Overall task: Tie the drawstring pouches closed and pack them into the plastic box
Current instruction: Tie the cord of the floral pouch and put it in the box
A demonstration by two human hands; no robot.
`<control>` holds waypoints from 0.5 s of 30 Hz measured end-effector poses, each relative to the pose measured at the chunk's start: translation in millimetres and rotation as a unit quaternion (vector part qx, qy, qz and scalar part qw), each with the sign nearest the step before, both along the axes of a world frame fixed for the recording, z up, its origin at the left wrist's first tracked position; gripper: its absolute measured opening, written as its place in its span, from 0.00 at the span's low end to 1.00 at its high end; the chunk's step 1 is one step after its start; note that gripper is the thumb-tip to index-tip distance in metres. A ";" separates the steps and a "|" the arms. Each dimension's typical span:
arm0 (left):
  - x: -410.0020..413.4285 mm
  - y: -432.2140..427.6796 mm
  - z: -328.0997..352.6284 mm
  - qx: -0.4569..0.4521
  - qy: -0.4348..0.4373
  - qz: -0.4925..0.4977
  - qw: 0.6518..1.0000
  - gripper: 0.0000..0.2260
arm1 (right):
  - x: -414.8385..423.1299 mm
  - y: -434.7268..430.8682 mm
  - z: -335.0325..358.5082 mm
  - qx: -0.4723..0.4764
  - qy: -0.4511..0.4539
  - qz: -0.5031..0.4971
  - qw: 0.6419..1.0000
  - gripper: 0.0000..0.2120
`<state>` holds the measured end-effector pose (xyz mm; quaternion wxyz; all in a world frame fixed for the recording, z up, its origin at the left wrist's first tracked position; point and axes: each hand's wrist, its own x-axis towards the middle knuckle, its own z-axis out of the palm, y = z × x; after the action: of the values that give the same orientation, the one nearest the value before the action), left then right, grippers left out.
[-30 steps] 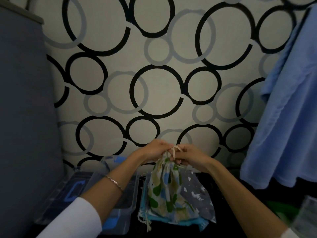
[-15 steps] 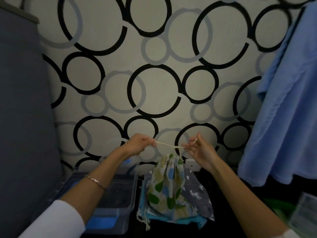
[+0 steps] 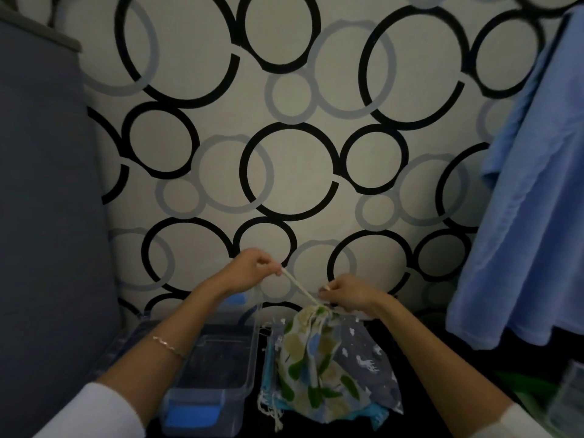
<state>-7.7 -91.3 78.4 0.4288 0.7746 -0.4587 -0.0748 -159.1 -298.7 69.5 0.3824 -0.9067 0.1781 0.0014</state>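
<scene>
Soft, light, floppy by look: leaf-print pouch point(image 3: 311, 361); best held at gathered neck. Grip: left hand point(image 3: 252, 267) pinches drawstring cord point(image 3: 298, 286) taut, right hand point(image 3: 349, 294) pinches cord near neck.

The right hand point(image 3: 346, 294) covers the neck of the leaf-print pouch point(image 3: 311, 368), so whether the cord point(image 3: 298, 286) is knotted there cannot be told. That pouch hides most of a grey pouch point(image 3: 363, 352) and a blue pouch point(image 3: 377, 417) beneath it. The left forearm point(image 3: 177, 327) hides part of the plastic box point(image 3: 218, 365). A blurred clear thing point(image 3: 568, 396) is cut off at the lower right edge.
</scene>
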 end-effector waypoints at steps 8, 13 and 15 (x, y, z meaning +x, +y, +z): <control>-28.5 -57.7 20.7 0.036 -0.121 0.100 0.987 0.09 | 1.4 33.7 4.1 0.059 -0.013 0.089 0.994 0.20; -52.6 -74.3 -8.9 0.006 -0.010 0.117 0.993 0.15 | -5.8 30.3 -1.6 0.154 -0.065 0.026 0.986 0.21; -63.1 -70.8 -18.3 0.012 0.046 0.043 0.998 0.22 | -8.1 28.0 -4.9 0.183 -0.082 -0.009 0.980 0.20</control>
<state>-70.8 -162.1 60.1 0.4429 0.7944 -0.4038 -0.0979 -167.2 -270.7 64.6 0.5552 -0.8167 0.1511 -0.0438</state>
